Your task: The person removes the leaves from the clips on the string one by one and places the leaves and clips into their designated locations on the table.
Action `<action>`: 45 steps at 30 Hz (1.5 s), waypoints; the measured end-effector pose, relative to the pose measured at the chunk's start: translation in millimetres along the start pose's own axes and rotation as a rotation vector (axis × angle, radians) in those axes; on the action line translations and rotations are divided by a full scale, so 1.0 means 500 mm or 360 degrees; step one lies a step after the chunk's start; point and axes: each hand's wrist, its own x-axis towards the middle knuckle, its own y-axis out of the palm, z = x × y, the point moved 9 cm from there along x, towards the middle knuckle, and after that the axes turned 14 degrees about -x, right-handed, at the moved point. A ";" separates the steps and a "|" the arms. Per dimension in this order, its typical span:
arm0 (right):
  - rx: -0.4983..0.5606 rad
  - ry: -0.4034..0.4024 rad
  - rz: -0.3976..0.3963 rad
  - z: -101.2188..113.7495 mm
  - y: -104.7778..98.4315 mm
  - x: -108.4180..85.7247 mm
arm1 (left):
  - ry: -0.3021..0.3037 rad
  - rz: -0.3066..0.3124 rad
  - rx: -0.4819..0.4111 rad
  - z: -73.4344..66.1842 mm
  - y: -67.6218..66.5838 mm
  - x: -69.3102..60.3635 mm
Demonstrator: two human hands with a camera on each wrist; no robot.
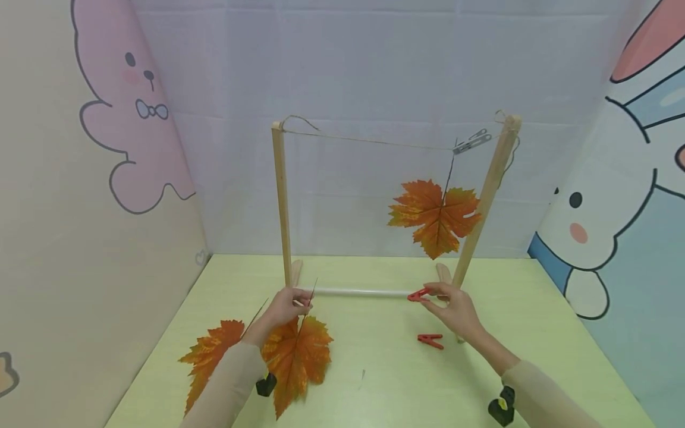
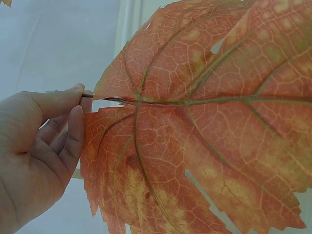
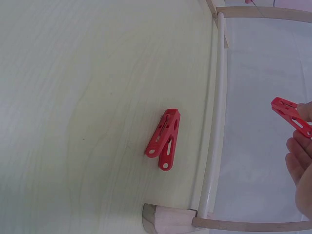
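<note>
My left hand (image 1: 289,306) pinches the thin stem of an orange artificial maple leaf (image 1: 299,356), which hangs below the fingers. Its veined surface fills much of the left wrist view, beside the thumb and fingers (image 2: 73,131). Between thumb and fingertips, my right hand (image 1: 455,306) holds a red clothespin (image 1: 418,295) near the frame's right post. Below it on the table lies a second red clothespin (image 3: 165,140). Another maple leaf (image 1: 436,217) hangs by its stem from a grey clothespin (image 1: 472,142) on the string. A third leaf (image 1: 211,356) lies left of my left forearm, partly hidden.
Two wooden posts (image 1: 282,202) carry a thin string (image 1: 369,140) across the top. A white rod (image 1: 361,292) joins them low down, just above the pale yellow table (image 1: 385,380). White cloth (image 1: 342,71) stands behind, with cartoon-printed walls at both sides.
</note>
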 end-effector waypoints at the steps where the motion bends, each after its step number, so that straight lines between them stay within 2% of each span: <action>1: 0.0003 0.0011 0.0007 -0.001 0.001 -0.001 | -0.0005 -0.0003 -0.0008 0.004 0.000 -0.002; 10: -0.0033 0.0012 0.0016 -0.010 0.011 -0.008 | 0.0038 0.0027 -0.0050 0.027 0.007 -0.015; 20: -0.0045 0.0015 0.0000 -0.018 0.022 -0.022 | -0.0009 0.0051 -0.0057 0.069 0.017 -0.019; 25: -0.0069 0.0017 -0.0002 -0.022 0.028 -0.028 | -0.0063 0.0028 -0.0080 0.095 0.021 -0.019; 30: -0.0060 0.0010 -0.0015 -0.023 0.029 -0.033 | -0.0029 0.0024 -0.0111 0.101 0.030 -0.024; 36: -0.0034 0.0018 -0.0001 -0.024 0.034 -0.036 | -0.0013 -0.0058 -0.0072 0.111 0.035 -0.031; 41: -0.0048 0.0012 0.0004 -0.025 0.037 -0.038 | -0.0047 -0.0141 -0.0037 0.128 0.034 -0.035; 45: -0.0003 0.0046 0.0039 -0.030 0.045 -0.041 | -0.0077 -0.0162 -0.0059 0.145 0.037 -0.039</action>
